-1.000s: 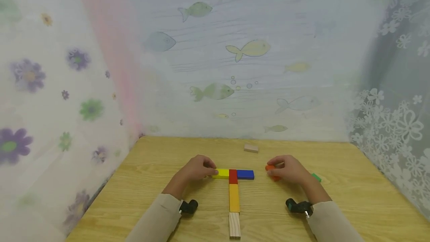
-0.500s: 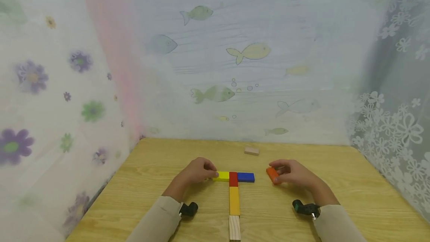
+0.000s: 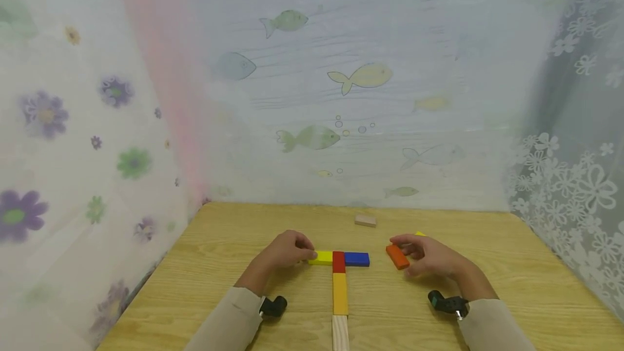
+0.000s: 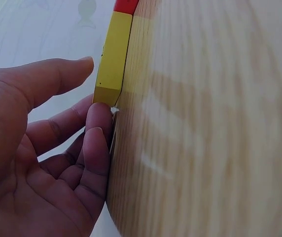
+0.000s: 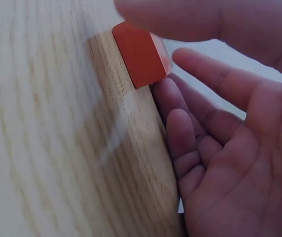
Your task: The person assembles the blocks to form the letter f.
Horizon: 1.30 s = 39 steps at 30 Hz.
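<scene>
On the table, a yellow block (image 3: 322, 258), a red block (image 3: 338, 262) and a blue block (image 3: 357, 259) form a crossbar. Below the red one, an orange-yellow block (image 3: 340, 294) and a plain wood block (image 3: 340, 332) make a stem. My left hand (image 3: 286, 252) is at the yellow block's outer end; in the left wrist view a fingertip meets that end while the thumb stands off. An orange block (image 3: 397, 257) lies slanted to the right of the blue one. My right hand (image 3: 434, 256) is spread loosely around its right side, thumb and fingers apart.
A small pale wood block (image 3: 365, 221) lies at the back of the table (image 3: 234, 226). Behind the right hand a bit of another yellow piece (image 3: 421, 234) shows. Patterned curtains enclose the table at the back and sides.
The right hand has let go of the orange block, opened its fingers and shifted slightly right. A green block seen earlier is now hidden behind that arm. The left hand has stayed put.
</scene>
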Tool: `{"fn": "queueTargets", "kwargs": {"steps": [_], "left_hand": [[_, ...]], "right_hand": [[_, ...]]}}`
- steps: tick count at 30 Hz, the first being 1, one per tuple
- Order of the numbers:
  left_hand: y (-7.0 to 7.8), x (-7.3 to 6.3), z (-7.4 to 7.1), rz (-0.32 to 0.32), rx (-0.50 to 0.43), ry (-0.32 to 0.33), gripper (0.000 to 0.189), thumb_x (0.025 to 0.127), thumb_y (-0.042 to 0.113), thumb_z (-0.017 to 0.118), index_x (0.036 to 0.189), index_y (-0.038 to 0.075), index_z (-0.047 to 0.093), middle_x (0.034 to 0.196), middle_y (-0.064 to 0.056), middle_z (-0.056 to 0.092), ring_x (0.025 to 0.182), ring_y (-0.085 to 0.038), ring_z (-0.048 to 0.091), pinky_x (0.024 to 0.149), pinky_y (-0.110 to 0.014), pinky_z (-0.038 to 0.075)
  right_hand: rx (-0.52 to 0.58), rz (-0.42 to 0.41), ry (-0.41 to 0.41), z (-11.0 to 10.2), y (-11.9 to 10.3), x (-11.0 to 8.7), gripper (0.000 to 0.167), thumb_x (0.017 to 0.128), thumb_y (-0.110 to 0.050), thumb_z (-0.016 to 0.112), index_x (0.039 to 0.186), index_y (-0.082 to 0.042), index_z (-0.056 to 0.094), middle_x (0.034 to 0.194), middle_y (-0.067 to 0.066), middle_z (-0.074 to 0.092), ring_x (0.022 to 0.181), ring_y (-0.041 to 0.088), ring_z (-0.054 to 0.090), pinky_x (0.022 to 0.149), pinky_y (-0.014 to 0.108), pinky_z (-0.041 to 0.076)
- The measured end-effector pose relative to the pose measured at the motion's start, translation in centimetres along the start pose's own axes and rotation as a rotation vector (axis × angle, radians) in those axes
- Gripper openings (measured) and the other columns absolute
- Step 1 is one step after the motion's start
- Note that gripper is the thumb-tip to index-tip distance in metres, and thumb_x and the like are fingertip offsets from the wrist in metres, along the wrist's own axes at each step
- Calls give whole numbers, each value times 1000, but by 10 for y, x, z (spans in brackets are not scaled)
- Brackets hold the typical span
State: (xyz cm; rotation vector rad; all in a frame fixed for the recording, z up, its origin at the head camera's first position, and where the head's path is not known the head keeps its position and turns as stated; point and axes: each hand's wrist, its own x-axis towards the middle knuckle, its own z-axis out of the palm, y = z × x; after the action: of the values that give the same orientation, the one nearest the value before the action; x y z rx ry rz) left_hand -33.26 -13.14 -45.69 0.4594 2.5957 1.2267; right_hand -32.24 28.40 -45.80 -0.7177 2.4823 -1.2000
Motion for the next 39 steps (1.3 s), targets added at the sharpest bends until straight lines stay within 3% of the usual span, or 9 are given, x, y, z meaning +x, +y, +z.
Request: {"fn": "queueTargets", "kwargs": {"steps": [5,14,25,31,39], "left_hand": [[0,0,0,-17,2,3,18,93,30,78,101,14,76,93,0,70,81,-18,62,71,-32,54],[-1,0,0,-13,1,6,19,93,30,78,101,13,76,94,-1,70,81,-18,62,71,-32,54],[-4,2,-1,1,12,0,20,93,30,78,102,13,76,94,0,70,80,-18,62,71,-31,54],[-6,1,0,1,20,2,19,93,29,78,101,12,75,92,0,69,79,-18,61,70,-31,53],[-4,2,0,13,7,-4,20,93,29,78,102,12,75,93,0,70,81,-18,62,71,-32,54]], "right_hand": [[-6,-5,-15,0,-2,0,86,78,-16,85,154,-8,46,156,19,48,136,43,51,109,54,43],[-6,5,-7,0,-4,0,82,80,-10,82,154,-7,47,153,21,50,134,42,53,100,30,50],[12,9,16,2,1,2,82,76,-1,77,153,-9,49,144,20,58,128,37,58,97,38,52],[37,5,22,5,2,3,81,75,1,76,152,-5,49,137,20,62,121,32,60,87,28,54],[53,2,29,3,2,1,79,80,-9,83,151,-4,50,140,22,60,122,32,60,89,25,53]]}}
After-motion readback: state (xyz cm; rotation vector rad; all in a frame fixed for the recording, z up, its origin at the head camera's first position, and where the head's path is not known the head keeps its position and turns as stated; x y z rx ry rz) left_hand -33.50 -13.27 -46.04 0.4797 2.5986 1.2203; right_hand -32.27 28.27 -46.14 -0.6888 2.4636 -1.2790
